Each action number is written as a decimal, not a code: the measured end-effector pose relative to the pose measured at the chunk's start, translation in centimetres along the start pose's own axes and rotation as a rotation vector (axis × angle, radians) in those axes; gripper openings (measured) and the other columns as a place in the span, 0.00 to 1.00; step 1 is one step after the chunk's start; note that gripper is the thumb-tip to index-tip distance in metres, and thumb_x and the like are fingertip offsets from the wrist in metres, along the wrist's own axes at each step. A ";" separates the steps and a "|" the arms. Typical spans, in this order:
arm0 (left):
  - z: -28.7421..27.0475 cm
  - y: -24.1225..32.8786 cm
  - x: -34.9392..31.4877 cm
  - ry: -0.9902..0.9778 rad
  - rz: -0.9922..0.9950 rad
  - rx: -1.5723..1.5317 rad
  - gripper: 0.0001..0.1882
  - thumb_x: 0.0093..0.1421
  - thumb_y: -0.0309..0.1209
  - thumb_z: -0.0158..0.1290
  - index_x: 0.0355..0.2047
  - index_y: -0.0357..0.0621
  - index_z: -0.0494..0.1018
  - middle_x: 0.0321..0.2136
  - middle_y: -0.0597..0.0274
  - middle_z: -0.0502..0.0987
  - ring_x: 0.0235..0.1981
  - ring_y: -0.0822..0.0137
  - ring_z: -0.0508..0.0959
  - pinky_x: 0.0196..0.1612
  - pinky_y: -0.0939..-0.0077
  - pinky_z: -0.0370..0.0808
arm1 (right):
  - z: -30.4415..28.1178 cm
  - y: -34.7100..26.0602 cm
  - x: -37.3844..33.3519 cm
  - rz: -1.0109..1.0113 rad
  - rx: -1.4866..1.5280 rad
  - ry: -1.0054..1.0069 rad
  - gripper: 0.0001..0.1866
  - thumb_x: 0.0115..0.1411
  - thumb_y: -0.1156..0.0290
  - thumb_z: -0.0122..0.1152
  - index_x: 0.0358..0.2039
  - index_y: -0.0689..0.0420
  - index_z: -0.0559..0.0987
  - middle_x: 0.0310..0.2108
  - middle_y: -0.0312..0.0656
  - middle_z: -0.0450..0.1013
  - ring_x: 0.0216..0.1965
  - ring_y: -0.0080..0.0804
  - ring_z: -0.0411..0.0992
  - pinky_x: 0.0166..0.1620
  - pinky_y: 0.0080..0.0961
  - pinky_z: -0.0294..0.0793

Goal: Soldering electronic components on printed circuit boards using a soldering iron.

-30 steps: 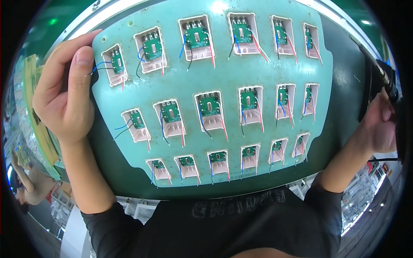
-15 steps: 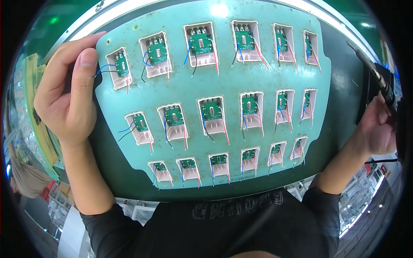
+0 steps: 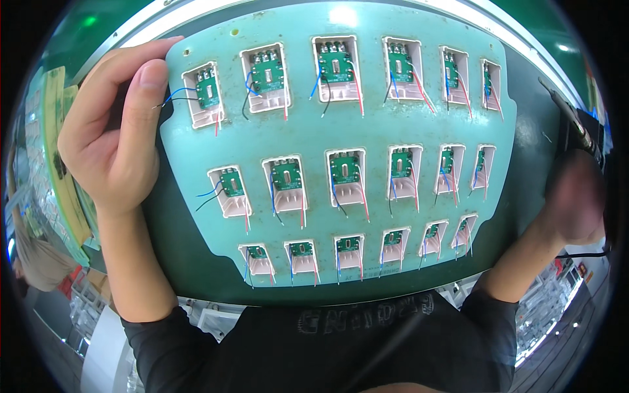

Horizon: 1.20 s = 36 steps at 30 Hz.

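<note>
- Gripping the teal tray [image 3: 308, 131] is done by the left hand [image 3: 121, 157].
- Beside the soldering iron [image 3: 570, 114], the right hand [image 3: 576, 193] is blurred; grip cannot be told.

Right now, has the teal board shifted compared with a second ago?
Yes: the teal board has shifted slightly right, its right edge now nearer the pale mark on the dark benchtop.

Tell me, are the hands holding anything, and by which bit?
The left hand holds the green tray by its upper left corner. The right hand is blurred near a pen-shaped tool; whether it grips that cannot be told.
</note>
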<state>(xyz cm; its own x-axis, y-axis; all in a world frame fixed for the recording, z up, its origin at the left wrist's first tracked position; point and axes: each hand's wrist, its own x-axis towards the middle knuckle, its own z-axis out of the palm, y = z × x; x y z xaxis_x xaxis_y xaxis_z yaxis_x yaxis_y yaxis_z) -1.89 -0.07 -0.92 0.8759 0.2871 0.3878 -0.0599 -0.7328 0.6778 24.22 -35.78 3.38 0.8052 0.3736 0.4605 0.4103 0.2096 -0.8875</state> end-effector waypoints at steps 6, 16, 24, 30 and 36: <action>-0.4 0.0 1.0 -0.154 0.075 0.048 0.14 0.67 0.25 0.48 0.48 0.31 0.76 0.47 0.53 0.79 0.49 0.65 0.76 0.55 0.76 0.67 | -1.0 -2.0 0.1 0.000 0.049 0.079 0.17 0.61 0.61 0.53 0.27 0.62 0.80 0.18 0.39 0.69 0.18 0.26 0.59 0.35 0.29 0.71; -0.4 0.4 0.4 -0.179 0.105 -0.078 0.11 0.65 0.22 0.47 0.43 0.30 0.76 0.39 0.58 0.78 0.40 0.71 0.75 0.45 0.81 0.69 | 8.5 -8.6 -1.3 -0.331 -0.282 0.286 0.12 0.60 0.66 0.53 0.21 0.57 0.70 0.20 0.37 0.63 0.15 0.21 0.58 0.20 0.19 0.55; 0.8 0.6 0.0 -0.062 0.103 -0.108 0.08 0.65 0.22 0.48 0.38 0.31 0.76 0.34 0.60 0.78 0.34 0.73 0.75 0.40 0.82 0.70 | 10.8 -9.4 -4.2 -0.334 -0.083 -0.413 0.11 0.60 0.66 0.49 0.28 0.60 0.72 0.20 0.46 0.64 0.18 0.24 0.58 0.25 0.30 0.56; 0.3 0.7 -0.4 -0.062 0.043 -0.088 0.07 0.66 0.24 0.49 0.37 0.33 0.76 0.32 0.64 0.78 0.31 0.78 0.72 0.34 0.85 0.67 | 13.9 -7.8 -5.9 -0.451 -0.258 -0.437 0.11 0.60 0.66 0.49 0.28 0.60 0.72 0.20 0.46 0.65 0.18 0.24 0.57 0.24 0.30 0.56; 0.4 0.6 0.0 -0.045 0.137 -0.089 0.05 0.65 0.23 0.51 0.34 0.35 0.76 0.29 0.68 0.75 0.27 0.81 0.69 0.30 0.87 0.63 | 15.1 -6.9 -6.2 -0.470 -0.295 -0.443 0.11 0.61 0.66 0.48 0.29 0.60 0.72 0.20 0.46 0.65 0.17 0.25 0.57 0.24 0.29 0.56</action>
<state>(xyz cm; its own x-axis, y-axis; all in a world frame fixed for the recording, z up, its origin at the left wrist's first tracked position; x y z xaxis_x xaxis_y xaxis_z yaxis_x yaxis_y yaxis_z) -1.72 -0.81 -0.75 0.8769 0.1586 0.4537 -0.2208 -0.7055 0.6735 9.96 -25.93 6.92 0.2901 0.6492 0.7031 0.8208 0.2090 -0.5316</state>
